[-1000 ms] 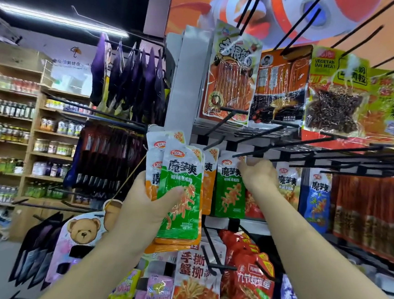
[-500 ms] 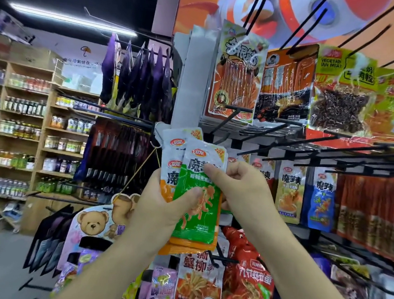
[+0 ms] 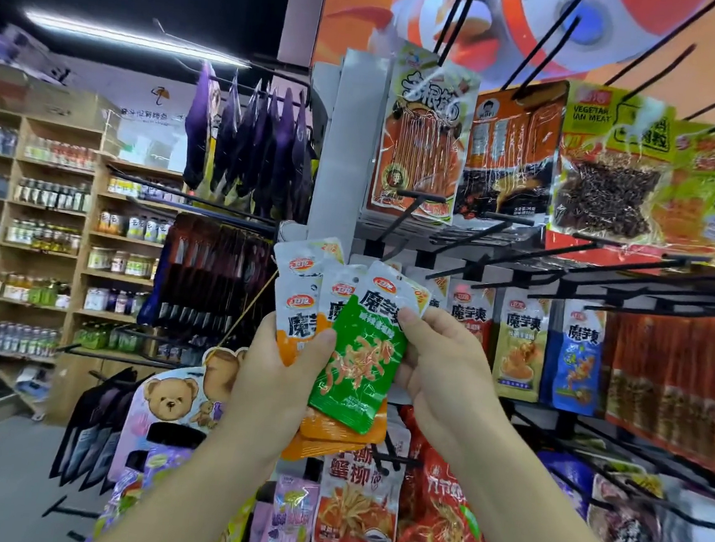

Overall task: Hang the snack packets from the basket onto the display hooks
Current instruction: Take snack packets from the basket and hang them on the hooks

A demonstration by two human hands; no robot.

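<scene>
While under hooks (image 3: 420, 196), packet (image 3: 361, 357) in right hand (image 3: 447, 365)

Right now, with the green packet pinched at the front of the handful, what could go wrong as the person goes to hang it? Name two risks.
1. The left hand grips a loose fan of orange packets while the right hand pinches the green packet; pulling it free could spill the others.
2. The black hooks jut toward the person, so a reaching arm might snag or knock hung packets.

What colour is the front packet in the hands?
The front packet is green with a white top; head view.
</scene>
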